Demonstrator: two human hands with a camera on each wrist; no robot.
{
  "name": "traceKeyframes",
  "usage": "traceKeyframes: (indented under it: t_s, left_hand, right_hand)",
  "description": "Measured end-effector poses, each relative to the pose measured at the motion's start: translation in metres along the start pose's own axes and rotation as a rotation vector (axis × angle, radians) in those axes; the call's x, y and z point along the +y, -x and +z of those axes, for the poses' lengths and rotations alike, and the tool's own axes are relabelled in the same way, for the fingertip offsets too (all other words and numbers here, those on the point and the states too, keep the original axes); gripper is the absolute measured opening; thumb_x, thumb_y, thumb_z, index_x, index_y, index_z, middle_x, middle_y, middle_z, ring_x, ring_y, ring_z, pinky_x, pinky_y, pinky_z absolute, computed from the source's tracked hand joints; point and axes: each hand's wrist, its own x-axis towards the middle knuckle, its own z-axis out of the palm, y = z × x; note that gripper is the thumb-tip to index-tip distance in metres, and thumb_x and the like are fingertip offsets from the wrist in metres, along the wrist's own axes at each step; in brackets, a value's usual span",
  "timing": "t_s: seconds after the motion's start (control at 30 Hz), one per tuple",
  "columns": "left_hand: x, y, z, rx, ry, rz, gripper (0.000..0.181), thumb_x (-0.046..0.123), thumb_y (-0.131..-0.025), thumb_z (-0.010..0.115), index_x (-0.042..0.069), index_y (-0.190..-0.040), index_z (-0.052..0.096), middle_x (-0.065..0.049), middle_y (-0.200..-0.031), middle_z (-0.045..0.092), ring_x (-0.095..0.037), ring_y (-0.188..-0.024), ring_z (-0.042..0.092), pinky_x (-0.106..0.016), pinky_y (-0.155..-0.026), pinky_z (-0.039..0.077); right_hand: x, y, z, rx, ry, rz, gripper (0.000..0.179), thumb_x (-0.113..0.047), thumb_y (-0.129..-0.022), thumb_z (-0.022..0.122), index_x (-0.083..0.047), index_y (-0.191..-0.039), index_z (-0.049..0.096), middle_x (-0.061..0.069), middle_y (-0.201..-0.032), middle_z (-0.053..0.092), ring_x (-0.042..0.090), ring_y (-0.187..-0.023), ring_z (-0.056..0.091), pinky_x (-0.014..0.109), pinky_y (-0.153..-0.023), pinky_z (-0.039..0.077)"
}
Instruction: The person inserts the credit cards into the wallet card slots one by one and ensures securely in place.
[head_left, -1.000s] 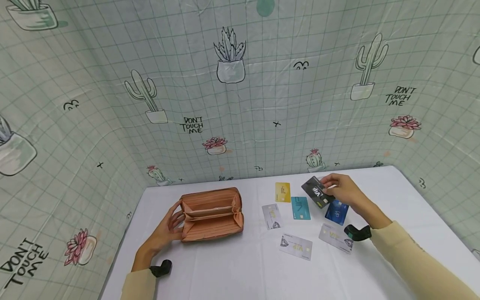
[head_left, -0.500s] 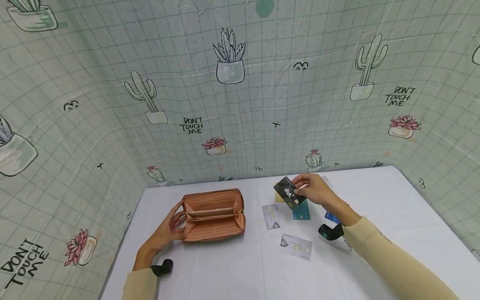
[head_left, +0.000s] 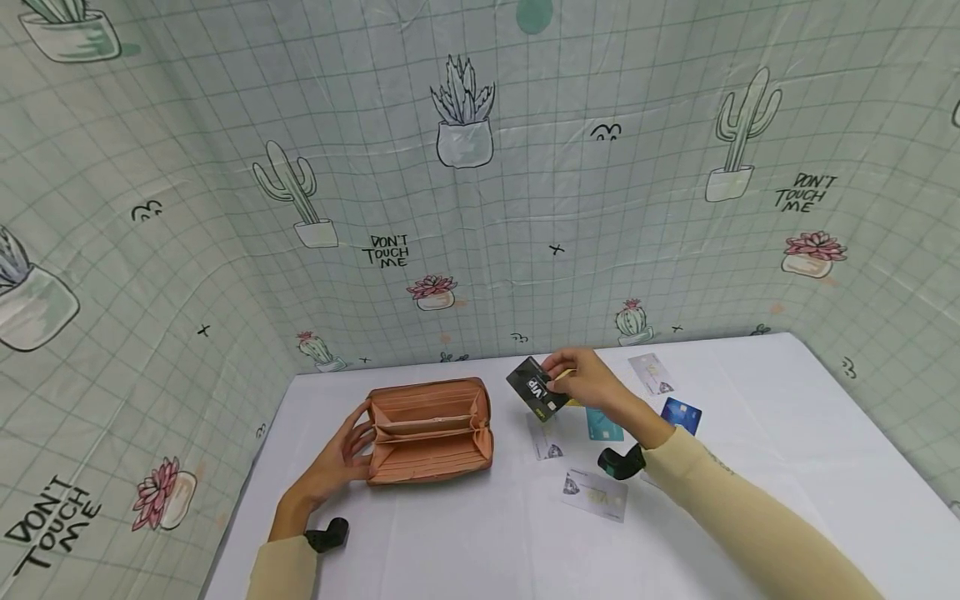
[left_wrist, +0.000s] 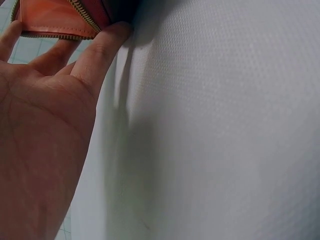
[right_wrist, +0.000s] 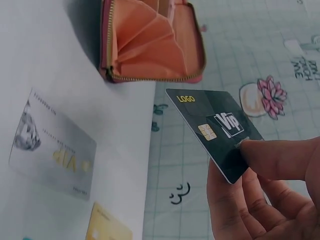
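Note:
A brown zip-around wallet [head_left: 431, 457] stands spread wide on the left of the table, its pleated orange inside showing. My left hand [head_left: 341, 457] holds it by its left end; in the left wrist view the thumb [left_wrist: 102, 55] lies along the zipped edge and the other fingers reach up the far side. My right hand [head_left: 588, 385] pinches a black VIP card [head_left: 531, 385] between thumb and fingers, above the table and to the right of the wallet. In the right wrist view the card [right_wrist: 210, 117] is tilted, its gold chip and "LOGO" print visible.
Beneath the black card lies a silver card [head_left: 550, 446], with a yellow card [head_left: 574, 402] mostly covered by my hand. A teal card [head_left: 603, 425], a blue card [head_left: 681, 412] and silver cards [head_left: 596, 498] lie around. A printed cloth [head_left: 555, 192] hangs behind the white table [head_left: 442, 542].
My right hand has carried the black card leftward from above the blue card towards the wallet, uncovering a silver card at the back. The left hand and wallet have hardly moved.

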Motion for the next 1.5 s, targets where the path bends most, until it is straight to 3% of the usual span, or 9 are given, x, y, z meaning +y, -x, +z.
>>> traceKeyframes:
  t_s: [0.13, 0.4, 0.7, 0.87, 1.23, 1.5]
  left_hand:
    - [0.000, 0.000, 0.000, -0.007, -0.002, 0.001, 0.116, -0.013, -0.084, 0.078, 0.006, -0.170, 0.002, -0.038, -0.168, 0.016, -0.057, -0.155, 0.018, -0.037, -0.111, 0.049]
    - [-0.001, 0.001, 0.002, -0.023, -0.016, -0.003, 0.115, -0.011, -0.084, 0.077, 0.011, -0.171, 0.005, -0.035, -0.169, 0.017, -0.055, -0.154, 0.019, -0.021, -0.104, 0.048]
    - [-0.003, -0.002, 0.003, -0.056, -0.005, 0.027, 0.115, -0.011, -0.084, 0.077, 0.008, -0.171, 0.003, -0.037, -0.169, 0.014, -0.057, -0.154, 0.017, -0.020, -0.103, 0.047]
    - [-0.004, -0.002, 0.003, -0.055, 0.001, -0.005, 0.117, -0.012, -0.084, 0.076, 0.013, -0.172, 0.002, -0.033, -0.171, 0.014, -0.052, -0.157, 0.018, -0.020, -0.105, 0.047]
    - [-0.006, -0.004, 0.003, -0.070, 0.000, 0.006, 0.116, -0.010, -0.085, 0.075, 0.014, -0.172, 0.001, -0.033, -0.171, 0.013, -0.052, -0.157, 0.017, -0.022, -0.106, 0.047]
    - [-0.004, -0.005, 0.004, -0.065, -0.004, -0.003, 0.116, -0.008, -0.086, 0.076, 0.013, -0.172, 0.001, -0.033, -0.171, 0.013, -0.052, -0.157, 0.017, -0.020, -0.104, 0.047]
  right_hand:
    - [-0.005, -0.005, 0.012, 0.016, 0.007, -0.020, 0.026, 0.004, -0.093, 0.067, 0.006, -0.119, 0.069, 0.015, -0.104, 0.068, 0.026, -0.097, 0.064, 0.031, -0.080, 0.055]
    - [-0.019, -0.010, 0.035, 0.005, -0.023, -0.095, 0.023, 0.006, -0.093, 0.068, 0.006, -0.116, 0.070, 0.016, -0.102, 0.068, 0.021, -0.085, 0.067, 0.030, -0.070, 0.053]
    - [-0.033, -0.018, 0.061, -0.017, -0.034, -0.209, 0.023, 0.009, -0.092, 0.067, 0.006, -0.113, 0.071, 0.016, -0.099, 0.068, 0.021, -0.078, 0.066, 0.028, -0.062, 0.048]
    - [-0.043, -0.025, 0.076, 0.000, -0.001, -0.268, 0.021, 0.009, -0.092, 0.069, 0.005, -0.112, 0.072, 0.015, -0.098, 0.070, 0.019, -0.078, 0.067, 0.028, -0.065, 0.053]
    - [-0.060, -0.036, 0.106, 0.023, 0.023, -0.360, 0.018, 0.010, -0.092, 0.071, 0.003, -0.109, 0.073, 0.015, -0.098, 0.071, 0.021, -0.078, 0.070, 0.027, -0.065, 0.057]
    - [-0.067, -0.043, 0.122, 0.056, 0.079, -0.489, 0.018, 0.010, -0.093, 0.072, 0.002, -0.109, 0.073, 0.016, -0.103, 0.074, 0.028, -0.089, 0.073, 0.031, -0.078, 0.060]
